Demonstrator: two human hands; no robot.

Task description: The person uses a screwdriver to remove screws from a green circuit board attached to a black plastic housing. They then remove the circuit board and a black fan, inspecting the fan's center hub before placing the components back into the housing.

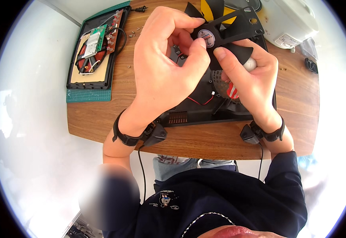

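Observation:
Above the table I hold a black cooling fan [240, 35] with a flat bracket and a round white label [206, 38] on its hub. My left hand [161, 63] is closed on its left side, with thumb and index fingertips at the hub. My right hand [256, 73] grips it from the right, thumb on a black blade and fingers behind. A white round piece [250, 64] shows by the right fingers. Underneath lies a black plastic housing [224, 114] with vent slots, a round grille [219, 83] and a thin red-black wire ending in a white connector [212, 93].
At the left, an opened black panel [108, 79] with a green circuit board [96, 37] lies on a green cutting mat [89, 95]. Small screws [132, 35] are scattered beside it. A white appliance [292, 20] and a small black item [311, 65] stand at the right.

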